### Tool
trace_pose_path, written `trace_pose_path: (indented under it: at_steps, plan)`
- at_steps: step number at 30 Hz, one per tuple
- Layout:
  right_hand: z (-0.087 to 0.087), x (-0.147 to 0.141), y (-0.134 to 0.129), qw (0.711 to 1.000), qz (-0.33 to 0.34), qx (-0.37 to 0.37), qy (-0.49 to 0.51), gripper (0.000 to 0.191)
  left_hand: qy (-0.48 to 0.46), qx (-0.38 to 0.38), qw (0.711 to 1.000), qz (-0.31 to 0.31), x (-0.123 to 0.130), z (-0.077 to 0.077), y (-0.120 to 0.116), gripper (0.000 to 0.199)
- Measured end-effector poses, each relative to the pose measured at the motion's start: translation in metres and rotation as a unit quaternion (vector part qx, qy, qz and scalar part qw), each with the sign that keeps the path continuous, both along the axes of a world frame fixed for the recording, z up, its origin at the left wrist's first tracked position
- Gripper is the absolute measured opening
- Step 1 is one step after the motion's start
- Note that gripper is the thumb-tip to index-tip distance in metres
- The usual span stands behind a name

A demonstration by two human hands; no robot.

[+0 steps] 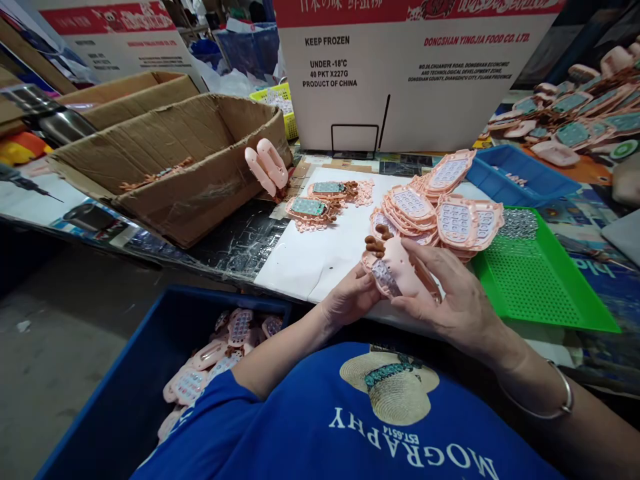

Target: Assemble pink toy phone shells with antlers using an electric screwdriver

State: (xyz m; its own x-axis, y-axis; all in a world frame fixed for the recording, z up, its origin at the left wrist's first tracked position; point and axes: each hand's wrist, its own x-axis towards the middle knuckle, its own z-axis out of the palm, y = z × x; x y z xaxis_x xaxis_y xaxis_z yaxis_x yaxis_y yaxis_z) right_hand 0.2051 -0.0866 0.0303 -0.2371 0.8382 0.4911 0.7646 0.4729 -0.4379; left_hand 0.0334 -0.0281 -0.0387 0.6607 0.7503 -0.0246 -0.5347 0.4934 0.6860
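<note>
Over the front edge of the white work sheet [287,263], my left hand [353,295] is closed round a pink toy phone half [384,277] with a pale keypad and brown antler-shaped pieces at its top. My right hand [457,300] grips a smooth pink cover [406,270], tilted against that half; a gap shows between them. Just behind are stacked pink phone halves with keypads [410,203]. Farther left on the sheet lie two pink halves with green circuit boards [307,208] and brown antlers.
A cardboard box [200,180] stands at the left, with pink covers [267,167] on its edge. On the right are a green tray [545,277] holding small metal parts and a blue tray [520,177]. A blue bin [125,373] with finished-looking pink phones [193,383] sits below left.
</note>
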Motion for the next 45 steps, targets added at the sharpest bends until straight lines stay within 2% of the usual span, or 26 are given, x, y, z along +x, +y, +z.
trace_pose_path:
  at_steps: [6,11,16,19,22,24,26,29,34,37,40,45]
  plan:
    - [0.000,-0.002,0.001,1.000,0.014,0.013,-0.020,0.067,0.008,0.015,0.999,-0.031,-0.001,0.006,-0.003,0.066]
    - [-0.008,-0.001,0.002,0.999,0.030,0.024,-0.030,0.072,0.022,-0.010,1.000,-0.013,-0.001,0.012,-0.005,0.068]
    - [-0.016,-0.001,0.003,0.997,0.039,0.055,-0.041,0.080,0.027,0.010,1.000,-0.009,-0.002,0.010,0.000,0.072]
    - [-0.021,-0.004,0.002,0.994,0.018,0.092,-0.060,0.082,0.038,0.039,0.998,0.011,-0.004,0.009,0.000,0.066]
    - [-0.030,-0.009,0.001,0.985,-0.031,0.143,-0.091,0.088,0.030,0.076,0.996,0.019,-0.004,0.012,-0.007,0.056]
    - [-0.037,-0.014,-0.001,0.976,-0.064,0.175,-0.113,0.092,0.018,0.091,0.995,0.023,-0.002,0.015,-0.013,0.058]
    - [-0.044,-0.018,-0.003,0.972,-0.081,0.185,-0.120,0.093,0.030,0.090,0.994,0.056,0.001,0.018,-0.018,0.060]
    - [-0.047,-0.017,-0.007,0.980,-0.064,0.164,-0.090,0.085,0.059,0.078,0.990,0.102,0.005,0.022,-0.021,0.053]
    - [-0.042,-0.003,-0.012,0.994,-0.046,0.085,0.047,0.057,0.066,0.080,0.991,0.079,0.003,0.019,-0.020,0.050]
    - [-0.039,0.003,-0.011,0.993,-0.050,0.024,0.100,0.040,0.095,0.118,0.985,0.080,0.003,0.010,-0.021,0.047]
    - [-0.037,0.006,-0.009,0.988,-0.050,-0.004,0.149,0.027,0.121,0.179,0.971,0.099,0.005,0.005,-0.024,0.043]
    - [-0.033,0.007,-0.006,0.974,-0.047,-0.015,0.221,0.023,0.140,0.264,0.945,0.132,0.004,0.013,-0.026,0.034]
